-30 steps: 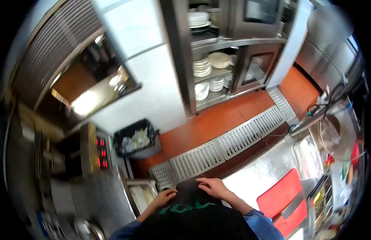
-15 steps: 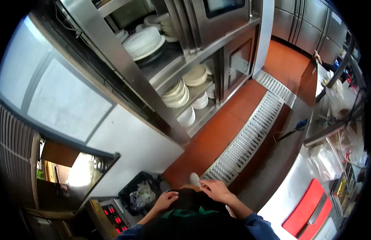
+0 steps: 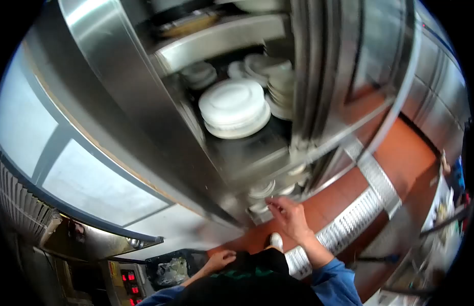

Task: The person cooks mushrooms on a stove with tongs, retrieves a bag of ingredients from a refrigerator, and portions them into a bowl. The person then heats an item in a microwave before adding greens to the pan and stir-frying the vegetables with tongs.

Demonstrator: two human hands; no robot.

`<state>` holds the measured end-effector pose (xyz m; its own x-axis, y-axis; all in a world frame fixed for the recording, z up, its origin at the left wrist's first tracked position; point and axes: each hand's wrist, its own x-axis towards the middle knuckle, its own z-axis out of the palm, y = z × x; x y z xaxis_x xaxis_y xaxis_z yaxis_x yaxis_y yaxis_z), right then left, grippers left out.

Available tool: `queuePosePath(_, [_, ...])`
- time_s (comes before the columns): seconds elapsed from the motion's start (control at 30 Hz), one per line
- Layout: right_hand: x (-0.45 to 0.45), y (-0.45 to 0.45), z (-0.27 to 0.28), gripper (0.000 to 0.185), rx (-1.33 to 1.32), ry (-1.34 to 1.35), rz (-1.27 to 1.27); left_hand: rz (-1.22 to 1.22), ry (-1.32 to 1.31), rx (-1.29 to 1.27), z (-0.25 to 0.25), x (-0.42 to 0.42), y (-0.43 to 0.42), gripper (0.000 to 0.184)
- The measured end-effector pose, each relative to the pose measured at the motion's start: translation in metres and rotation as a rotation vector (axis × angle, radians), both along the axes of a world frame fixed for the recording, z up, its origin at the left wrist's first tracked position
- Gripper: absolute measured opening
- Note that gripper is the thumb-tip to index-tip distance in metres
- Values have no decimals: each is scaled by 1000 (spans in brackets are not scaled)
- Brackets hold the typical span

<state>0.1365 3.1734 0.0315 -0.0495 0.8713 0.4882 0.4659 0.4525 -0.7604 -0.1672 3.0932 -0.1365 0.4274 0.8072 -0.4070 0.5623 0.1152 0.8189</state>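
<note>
Round white plates (image 3: pixel 233 104) lie flat, stacked on a dark shelf (image 3: pixel 242 153); smaller-looking, blurred lower plates (image 3: pixel 261 189) also sit stacked beneath it.

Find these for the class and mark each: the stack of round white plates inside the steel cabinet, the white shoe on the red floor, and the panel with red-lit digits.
Stack of round white plates (image 3: pixel 232 99): head view, top plate's face.
White shoe (image 3: pixel 276 239): head view, its upper.
Panel with red-lit digits (image 3: pixel 128 277): head view, top digits.

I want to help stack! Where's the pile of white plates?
In the head view, the plates sit on a cabinet shelf, left of the bowls.
</note>
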Motion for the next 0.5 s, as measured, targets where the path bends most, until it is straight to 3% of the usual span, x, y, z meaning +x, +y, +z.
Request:
queuePosePath(0.1, [4, 96, 72, 6, 221, -36, 21, 165, -124, -22, -35, 5, 10, 36])
queuePosePath(0.13, [-4, 128, 101, 9, 420, -58, 37, 234, -126, -60, -25, 14, 16, 35])
queuePosePath(0.17, [-19, 154, 124, 9, 327, -64, -27, 306, -123, -108, -11, 21, 15, 35])
queuePosePath(0.23, [-43, 235, 141, 16, 409, -321, -74, 388, -146, -111, -26, 23, 17, 33])
queuePosePath(0.27, [-59, 285, 136, 20, 620, -257, -73, 458, -189, -57, -26, 28, 16, 32])
queuePosePath(0.3, [-71, 340, 139, 22, 626, -416, -134, 526, -227, -13, -25, 34, 11, 31])
queuePosePath(0.33, [-81, 375, 139, 23, 625, -573, -198, 581, -148, -30, 36, 52, 14, 28])
queuePosePath(0.37, [-90, 397, 143, 23, 536, -655, -232, 583, -147, -35, 29, 49, 9, 28])
queuePosePath(0.47, [-109, 421, 147, 23, 389, -718, -275, 986, -469, -238, 20, 45, -1, 27])
queuePosePath(0.5, [-111, 427, 146, 23, 371, -722, -287, 1000, -461, -244, 19, 44, -4, 27])
